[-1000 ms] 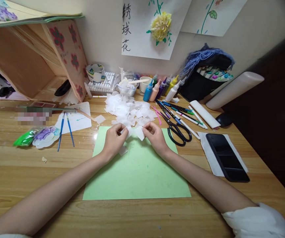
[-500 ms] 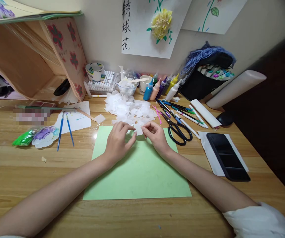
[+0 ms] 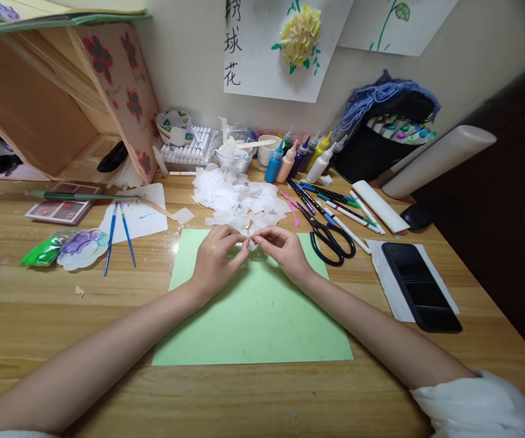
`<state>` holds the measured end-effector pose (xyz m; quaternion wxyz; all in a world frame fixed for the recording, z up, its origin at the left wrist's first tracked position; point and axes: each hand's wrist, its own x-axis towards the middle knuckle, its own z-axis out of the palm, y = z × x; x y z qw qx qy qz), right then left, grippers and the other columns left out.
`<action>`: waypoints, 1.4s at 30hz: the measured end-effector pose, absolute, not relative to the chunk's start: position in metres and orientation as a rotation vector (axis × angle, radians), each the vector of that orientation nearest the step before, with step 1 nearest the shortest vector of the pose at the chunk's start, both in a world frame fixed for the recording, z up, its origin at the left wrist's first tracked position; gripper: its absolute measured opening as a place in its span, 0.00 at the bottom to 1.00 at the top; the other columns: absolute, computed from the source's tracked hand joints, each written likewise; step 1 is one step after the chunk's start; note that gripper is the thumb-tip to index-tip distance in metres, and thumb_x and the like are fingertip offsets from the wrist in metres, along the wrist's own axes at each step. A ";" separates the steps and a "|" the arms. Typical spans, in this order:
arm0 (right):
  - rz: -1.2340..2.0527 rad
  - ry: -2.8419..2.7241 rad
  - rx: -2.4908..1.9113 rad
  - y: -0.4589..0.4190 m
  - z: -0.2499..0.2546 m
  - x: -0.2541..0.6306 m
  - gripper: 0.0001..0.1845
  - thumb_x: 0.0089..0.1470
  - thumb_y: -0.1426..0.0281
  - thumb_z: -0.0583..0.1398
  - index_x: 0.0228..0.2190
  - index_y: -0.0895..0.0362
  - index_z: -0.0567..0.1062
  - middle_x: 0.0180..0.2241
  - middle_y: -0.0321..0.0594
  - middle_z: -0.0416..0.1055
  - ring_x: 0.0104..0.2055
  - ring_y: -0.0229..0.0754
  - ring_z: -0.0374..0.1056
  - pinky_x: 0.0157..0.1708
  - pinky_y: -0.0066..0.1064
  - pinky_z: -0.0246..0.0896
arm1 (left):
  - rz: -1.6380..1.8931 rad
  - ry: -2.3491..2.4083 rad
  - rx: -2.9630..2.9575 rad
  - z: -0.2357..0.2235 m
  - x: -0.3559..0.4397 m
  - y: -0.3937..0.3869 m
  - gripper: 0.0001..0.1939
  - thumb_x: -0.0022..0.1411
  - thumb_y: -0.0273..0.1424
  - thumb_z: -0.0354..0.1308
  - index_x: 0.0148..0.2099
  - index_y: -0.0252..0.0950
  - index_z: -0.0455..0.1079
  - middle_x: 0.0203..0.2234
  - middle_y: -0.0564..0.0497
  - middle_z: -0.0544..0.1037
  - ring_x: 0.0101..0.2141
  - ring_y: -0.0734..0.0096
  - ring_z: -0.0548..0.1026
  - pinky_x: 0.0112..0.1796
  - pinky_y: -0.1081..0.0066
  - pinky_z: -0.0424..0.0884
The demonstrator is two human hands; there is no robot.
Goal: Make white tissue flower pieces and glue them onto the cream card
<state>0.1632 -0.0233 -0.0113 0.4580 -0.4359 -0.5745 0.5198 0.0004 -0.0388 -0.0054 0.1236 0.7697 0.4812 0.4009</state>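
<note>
Over the top part of a green sheet of paper (image 3: 253,316), both hands meet at the fingertips. My left hand (image 3: 219,258) pinches one side of a small piece of white tissue paper (image 3: 252,244). From the other side my right hand (image 3: 285,249) pinches the same piece, which is crumpled and mostly covered by the fingers. Just beyond the hands lies a loose pile of white tissue paper pieces (image 3: 235,194). Black-handled scissors (image 3: 328,237) rest at the right edge of the green sheet, close to my right hand.
Pens (image 3: 330,201) and pink strips (image 3: 291,210) lie behind the scissors. Paint bottles (image 3: 285,161) and a bowl (image 3: 235,161) stand at the back. A black palette (image 3: 420,286) sits right; paintbrushes (image 3: 112,237), a green bag (image 3: 43,251) and a pink box (image 3: 125,103) are left.
My right hand has moved left until its fingertips meet those of my left hand. The white piece, flat between them before, is now gathered and pinched by both hands.
</note>
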 end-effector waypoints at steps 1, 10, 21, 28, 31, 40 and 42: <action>1.279 -1.414 -1.076 -0.023 -0.012 0.163 0.11 0.46 0.61 0.63 0.28 0.57 0.75 0.29 0.39 0.74 0.31 0.39 0.68 0.32 0.30 0.63 | 1.174 1.407 2.233 -0.005 0.001 -0.039 0.07 0.60 0.30 0.53 0.32 0.36 0.72 0.28 0.50 0.72 0.33 0.69 0.69 0.35 0.69 0.65; 1.251 -1.470 -1.083 -0.024 -0.014 0.163 0.11 0.46 0.62 0.63 0.26 0.57 0.73 0.27 0.38 0.71 0.30 0.38 0.66 0.32 0.30 0.61 | 1.173 1.430 2.150 -0.003 0.001 -0.038 0.07 0.60 0.30 0.54 0.31 0.37 0.71 0.27 0.51 0.71 0.31 0.70 0.68 0.34 0.70 0.64; 1.311 -1.510 -1.055 -0.023 -0.009 0.163 0.12 0.49 0.61 0.61 0.24 0.58 0.72 0.23 0.35 0.68 0.26 0.35 0.62 0.28 0.27 0.57 | 1.215 1.430 2.189 -0.007 0.001 -0.038 0.07 0.59 0.30 0.55 0.31 0.36 0.73 0.25 0.51 0.71 0.31 0.70 0.68 0.33 0.70 0.64; 1.292 -1.527 -1.071 -0.024 -0.011 0.163 0.12 0.48 0.61 0.62 0.25 0.58 0.72 0.24 0.36 0.68 0.28 0.36 0.63 0.30 0.28 0.58 | 1.223 1.425 2.203 -0.006 0.001 -0.038 0.07 0.59 0.30 0.55 0.31 0.36 0.73 0.26 0.51 0.71 0.30 0.71 0.68 0.33 0.70 0.64; 1.288 -1.531 -1.069 -0.024 -0.011 0.163 0.12 0.48 0.61 0.62 0.25 0.58 0.72 0.25 0.36 0.68 0.28 0.37 0.63 0.30 0.28 0.59 | 1.220 1.427 2.204 -0.006 0.001 -0.039 0.07 0.59 0.30 0.55 0.31 0.36 0.72 0.26 0.51 0.71 0.31 0.71 0.68 0.33 0.70 0.64; 1.298 -1.529 -1.057 -0.023 -0.011 0.163 0.11 0.48 0.63 0.61 0.24 0.59 0.71 0.24 0.36 0.68 0.27 0.35 0.62 0.28 0.27 0.58 | 1.239 1.424 2.208 -0.007 0.000 -0.038 0.07 0.59 0.30 0.55 0.30 0.36 0.72 0.25 0.52 0.70 0.29 0.71 0.67 0.31 0.70 0.63; 1.296 -1.528 -1.065 -0.024 -0.011 0.163 0.11 0.48 0.63 0.62 0.24 0.59 0.71 0.24 0.36 0.68 0.27 0.35 0.62 0.29 0.27 0.58 | 1.242 1.421 2.208 -0.007 0.000 -0.038 0.07 0.59 0.30 0.55 0.30 0.36 0.72 0.25 0.52 0.70 0.29 0.71 0.67 0.31 0.70 0.63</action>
